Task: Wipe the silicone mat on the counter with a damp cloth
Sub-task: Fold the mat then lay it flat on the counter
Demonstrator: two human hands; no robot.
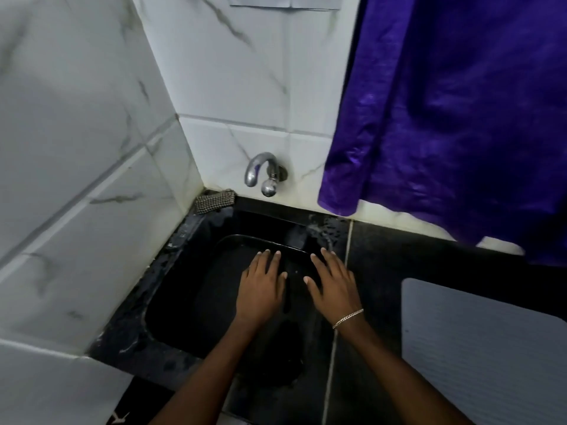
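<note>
Silicone mat (pixel 487 348) lies on counter (pixel 383 259), right of our fingers. Our left hand (pixel 260 289) and right hand (pixel 333 283), fingers spread, hover over black sink (pixel 171 302); contents indiscernible.

A purple curtain (pixel 454 118) hangs right of the wall tap (pixel 264 174) — black sink (pixel 184 240) below, checked scrubber (pixel 214 201) in its corner.

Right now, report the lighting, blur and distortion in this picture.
Head view: dim light, the black sink nearly featureless beneath both hands, left hand and right hand; the tap shows small glints; wide-angle bending bows the tiled wall lines; the grey mat and purple curtain look soft.
</note>
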